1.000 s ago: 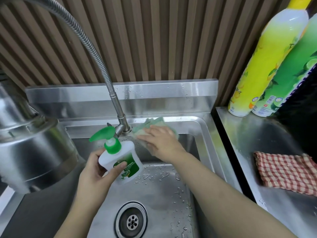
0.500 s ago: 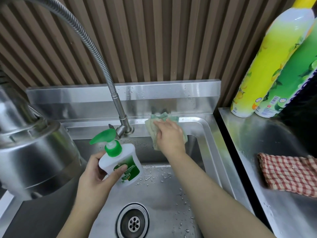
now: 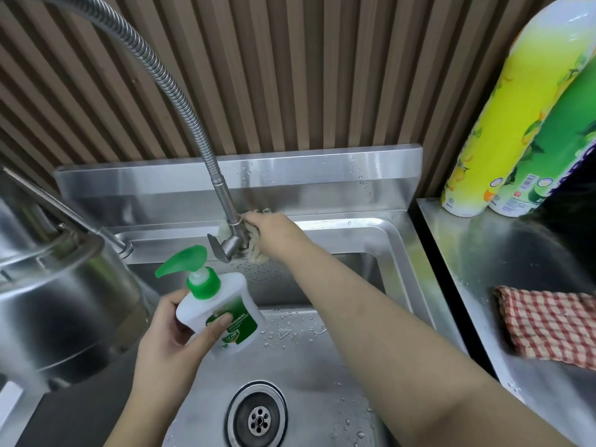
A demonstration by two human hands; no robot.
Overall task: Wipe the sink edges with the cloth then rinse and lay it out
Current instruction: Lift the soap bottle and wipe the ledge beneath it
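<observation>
My right hand (image 3: 274, 232) presses a pale green cloth (image 3: 256, 251) against the back edge of the steel sink (image 3: 354, 222), right beside the base of the faucet (image 3: 230, 235). Most of the cloth is hidden under my fingers. My left hand (image 3: 175, 333) holds a white soap bottle with a green pump (image 3: 219, 304) above the left part of the wet basin.
The flexible faucet hose (image 3: 180, 88) arches overhead. A large steel pot (image 3: 54, 301) stands at the left. On the right counter lie a red checked cloth (image 3: 548, 324) and two tall bottles, one yellow (image 3: 496, 124), one green (image 3: 561, 150). The drain (image 3: 258, 417) is below.
My right hand slid the cloth along the back edge, first right, then back left up against the faucet base. My left hand kept hold of the soap bottle.
</observation>
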